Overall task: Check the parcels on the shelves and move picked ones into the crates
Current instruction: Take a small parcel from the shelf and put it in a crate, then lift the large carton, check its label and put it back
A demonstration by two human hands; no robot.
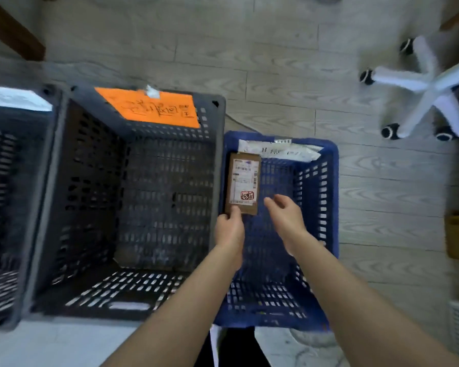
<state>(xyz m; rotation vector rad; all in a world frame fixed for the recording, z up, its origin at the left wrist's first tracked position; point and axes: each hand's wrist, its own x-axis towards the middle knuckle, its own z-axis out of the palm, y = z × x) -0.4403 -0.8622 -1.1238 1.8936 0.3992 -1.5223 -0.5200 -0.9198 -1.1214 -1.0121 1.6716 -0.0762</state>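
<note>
Big dark gray crate (133,197) w/ orange label (150,108) sits on the floor, touching the smaller blue crate (326,197) to its right, which has a white paper label (278,151) on its far rim. Left hand (229,230) pinches the near end of a small brown parcel (243,182), label up, over the blue crate's left side. Right hand (286,217) hovers just beside it, fingers relaxed, holding nothing.

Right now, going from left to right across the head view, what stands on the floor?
Cut-off dark crate → orange-labelled crate → blue crate → chair base.
</note>
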